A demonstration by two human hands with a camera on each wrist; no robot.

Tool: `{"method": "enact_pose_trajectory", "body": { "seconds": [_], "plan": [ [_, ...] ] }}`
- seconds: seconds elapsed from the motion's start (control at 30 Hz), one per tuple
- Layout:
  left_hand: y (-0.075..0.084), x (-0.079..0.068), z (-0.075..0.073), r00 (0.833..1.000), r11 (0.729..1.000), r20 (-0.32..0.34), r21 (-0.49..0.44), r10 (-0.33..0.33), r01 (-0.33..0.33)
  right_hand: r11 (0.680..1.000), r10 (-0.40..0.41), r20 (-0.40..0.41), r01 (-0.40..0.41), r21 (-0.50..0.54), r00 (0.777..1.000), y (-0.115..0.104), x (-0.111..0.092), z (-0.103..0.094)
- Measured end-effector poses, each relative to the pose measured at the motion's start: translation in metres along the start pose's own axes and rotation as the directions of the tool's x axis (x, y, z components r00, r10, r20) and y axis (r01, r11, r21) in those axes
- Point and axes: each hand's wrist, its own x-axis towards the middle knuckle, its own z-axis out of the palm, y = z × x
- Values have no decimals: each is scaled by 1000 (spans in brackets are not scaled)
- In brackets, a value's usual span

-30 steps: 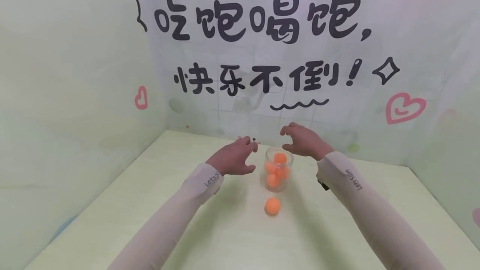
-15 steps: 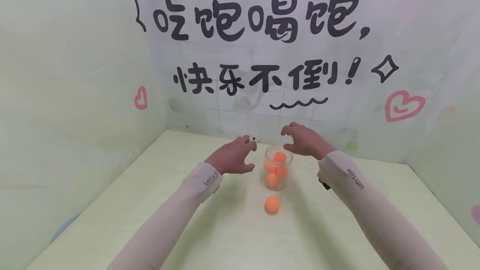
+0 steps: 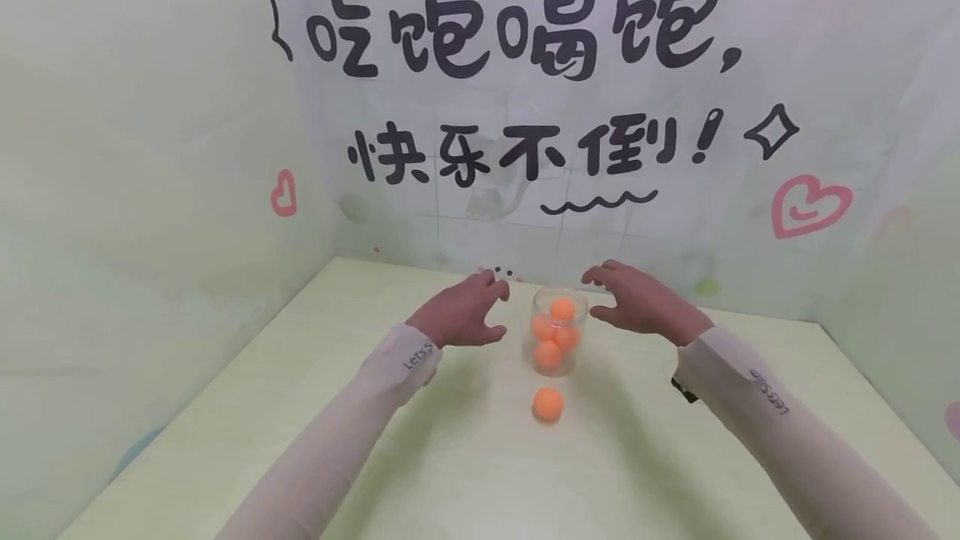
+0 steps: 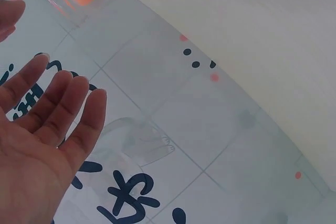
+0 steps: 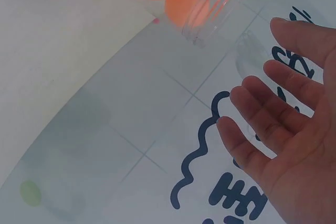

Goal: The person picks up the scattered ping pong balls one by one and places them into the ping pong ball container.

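A clear jar [image 3: 558, 367] stands upright on the table, with several orange balls [image 3: 562, 337] inside it. One more orange ball [image 3: 547, 404] lies on the tabletop just in front of the jar. My left hand [image 3: 460, 311] hovers to the left of the jar, its fingers relaxed and slightly bent around nothing. On the other side, my right hand [image 3: 647, 300] is raised beside the jar's rim, also holding nothing. Both wrist views show bare palms with loosely spread fingers; the jar's threaded mouth [image 5: 210, 17] appears near the top of the right one.
The pale table [image 3: 285, 373] meets a printed backdrop [image 3: 420, 223] with black lettering and pink hearts behind the jar. Side walls of the same cloth [image 3: 150, 190] rise at left and right.
In the last half second my right hand has moved to the right and slightly down, away from the jar's rim. My left hand, the jar and the loose ball stay practically in place.
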Motion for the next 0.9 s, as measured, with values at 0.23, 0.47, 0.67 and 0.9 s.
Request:
{"method": "enact_pose_trajectory", "body": {
  "seconds": [0.23,0.47,0.67,0.9],
  "plan": [
    [-4,2,4,1000,1000,5,-16,12,-12,1000,-7,6,7,5,1000,-3,-24,-10],
    [-5,4,6,1000,999,0,-29,22,-22,999,11,27,-12,48,1000,-2,-44,-15],
    [-4,5,5,1000,999,3,-31,24,-24,997,27,30,-29,65,999,1,-60,-17],
    [0,5,6,1000,999,7,-34,21,-21,996,35,41,-38,77,999,4,-67,-16]
  ]
}}
